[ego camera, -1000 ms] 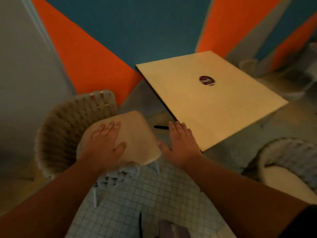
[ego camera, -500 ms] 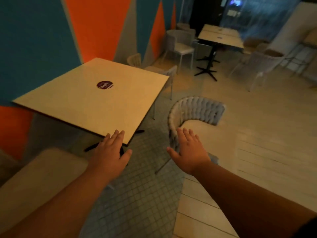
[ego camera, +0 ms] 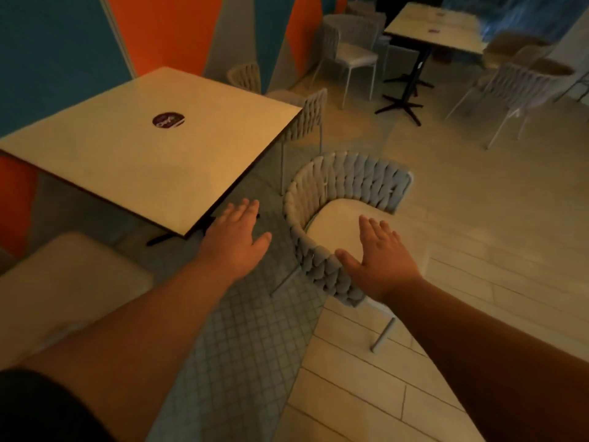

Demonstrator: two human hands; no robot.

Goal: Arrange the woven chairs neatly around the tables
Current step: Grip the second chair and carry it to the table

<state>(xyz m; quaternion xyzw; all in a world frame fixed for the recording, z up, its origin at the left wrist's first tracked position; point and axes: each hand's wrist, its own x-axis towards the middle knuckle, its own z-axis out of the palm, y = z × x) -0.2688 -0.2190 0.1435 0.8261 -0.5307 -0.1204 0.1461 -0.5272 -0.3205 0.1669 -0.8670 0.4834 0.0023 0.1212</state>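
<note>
The left hand (ego camera: 234,237) and right hand (ego camera: 379,260) are flat, empty, fingers straight; the right is over the woven chair (ego camera: 344,183) standing near the surface (ego camera: 127,161). A round dark sticker (ego camera: 168,120) there bears unreadable writing.

Chair (ego camera: 347,183): grey woven curved back, pale cushion, upright, near table (ego camera: 143,154) corner, back toward it. Table: square pale top, round dark sticker. Second chair (ego camera: 307,113): at table's far edge. Far table (ego camera: 436,30): chairs around it.
</note>
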